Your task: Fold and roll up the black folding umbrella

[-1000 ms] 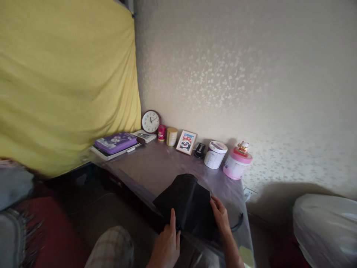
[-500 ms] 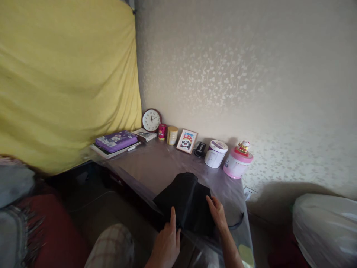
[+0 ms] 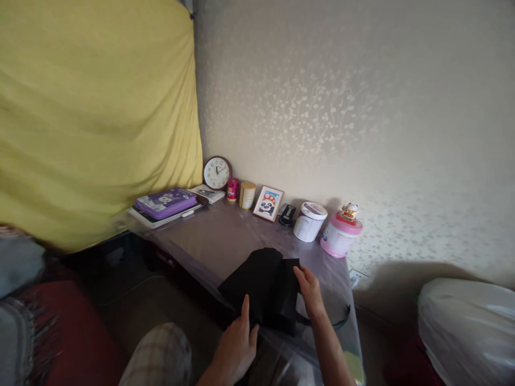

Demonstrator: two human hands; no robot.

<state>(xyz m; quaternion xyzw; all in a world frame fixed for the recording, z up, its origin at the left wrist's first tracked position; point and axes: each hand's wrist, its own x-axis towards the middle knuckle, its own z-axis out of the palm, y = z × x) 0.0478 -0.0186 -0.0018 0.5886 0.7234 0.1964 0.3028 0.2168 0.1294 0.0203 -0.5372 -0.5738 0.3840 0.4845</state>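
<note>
A black folded cloth item (image 3: pixel 255 281) with a thin dark strap (image 3: pixel 341 316) lies on the near part of the table; I cannot tell its exact kind. My right hand (image 3: pixel 309 292) pinches its raised right flap between thumb and fingers. On its near left edge rests my left hand (image 3: pixel 237 340), index finger stretched forward over the cloth and thumb apart. The other fingers of that hand are mostly hidden.
Along the wall stand a clock (image 3: pixel 217 172), a pink can (image 3: pixel 232 190), a yellowish canister (image 3: pixel 247 195), a panda picture (image 3: pixel 268 203), a white tub (image 3: pixel 309 222) and a pink-lidded tub (image 3: pixel 340 240) with a figurine. A purple case (image 3: pixel 166 203) lies on the left. The plastic-covered table (image 3: pixel 205 241) ends near my knee.
My right hand has moved slightly up and left, folding the cloth's right flap inward over itself. More of the strap shows. My left hand stays at the near edge.
</note>
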